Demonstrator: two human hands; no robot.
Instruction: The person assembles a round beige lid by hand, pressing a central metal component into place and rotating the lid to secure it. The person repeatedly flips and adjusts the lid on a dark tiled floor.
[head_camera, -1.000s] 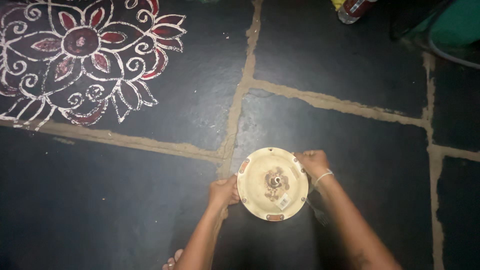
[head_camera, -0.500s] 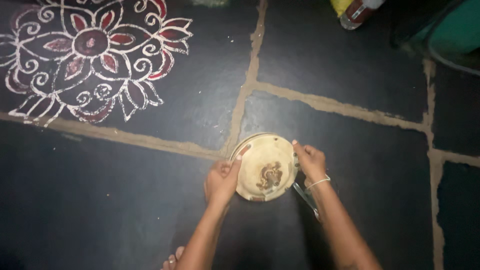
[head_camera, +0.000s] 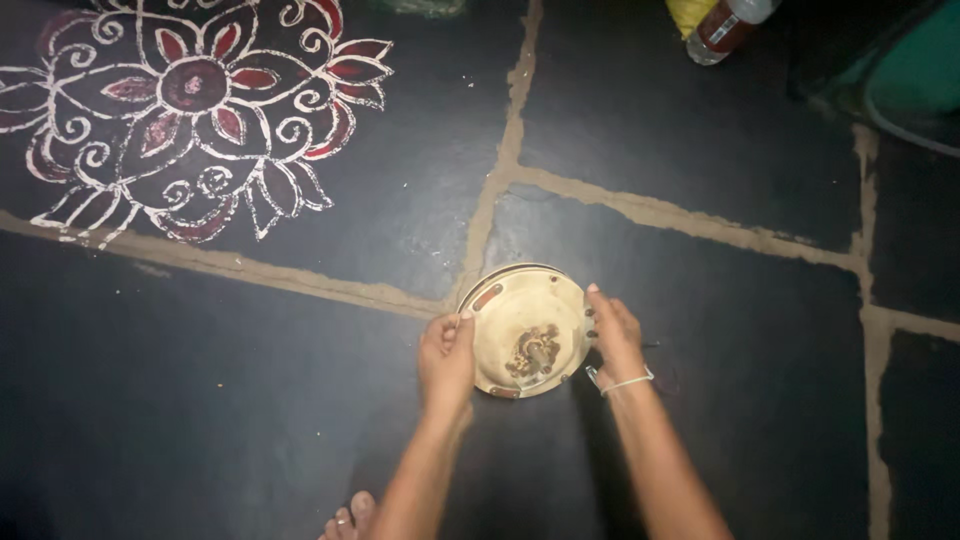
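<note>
A round cream-coloured metal disc (head_camera: 525, 325), dished like a fan motor cover, lies on the dark stone floor (head_camera: 250, 400). It has a rusty hub at its centre and small red marks near the rim. My left hand (head_camera: 447, 355) grips its left edge. On the right edge rests my right hand (head_camera: 614, 335), with a thin bangle on the wrist. A thin dark rod pokes out to the right of that hand.
A white and red floral floor drawing (head_camera: 190, 110) fills the upper left. Sandy mortar joints (head_camera: 500, 170) cross the slabs. A plastic bottle (head_camera: 725, 25) lies at the top, a teal object (head_camera: 915, 75) at the top right. My toes (head_camera: 350, 518) show at the bottom.
The disc has tilted and turned between my hands, its rim lifting on one side, while both hands shifted round its edge. The view has drifted slightly.
</note>
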